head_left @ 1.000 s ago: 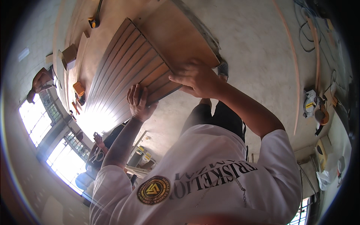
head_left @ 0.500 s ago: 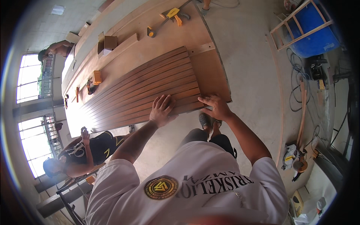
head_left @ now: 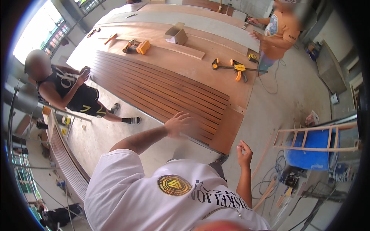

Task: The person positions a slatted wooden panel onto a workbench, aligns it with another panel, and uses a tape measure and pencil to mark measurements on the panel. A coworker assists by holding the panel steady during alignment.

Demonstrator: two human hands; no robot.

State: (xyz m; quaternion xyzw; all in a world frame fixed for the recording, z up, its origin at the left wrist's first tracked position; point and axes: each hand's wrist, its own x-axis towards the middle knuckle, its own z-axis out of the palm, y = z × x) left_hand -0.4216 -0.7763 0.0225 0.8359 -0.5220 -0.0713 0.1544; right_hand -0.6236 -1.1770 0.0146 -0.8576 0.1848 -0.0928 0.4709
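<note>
A long slatted panel of dark reddish-brown wood (head_left: 165, 90) lies on the worktable, its grooves running lengthwise. My left hand (head_left: 179, 125) is over the panel's near edge, fingers stretched out and partly smeared by motion. Whether it touches the slats I cannot tell. Off the table's right corner, my right hand (head_left: 244, 153) is raised with loosely bent fingers and holds nothing visible. Bare plywood (head_left: 228, 129) shows beyond the panel's right end.
On the table are a yellow-black bar clamp (head_left: 239, 68), a tape measure (head_left: 252, 57), an open cardboard box (head_left: 176, 35) and a yellow-black power tool (head_left: 138, 47). One person (head_left: 69, 84) stands left, another (head_left: 277, 30) far right. A blue drum (head_left: 308, 152) stands right.
My view has turned to the right. My right hand has come off the panel's end and away from the table. The left hand has shifted along the near edge, blurred.
</note>
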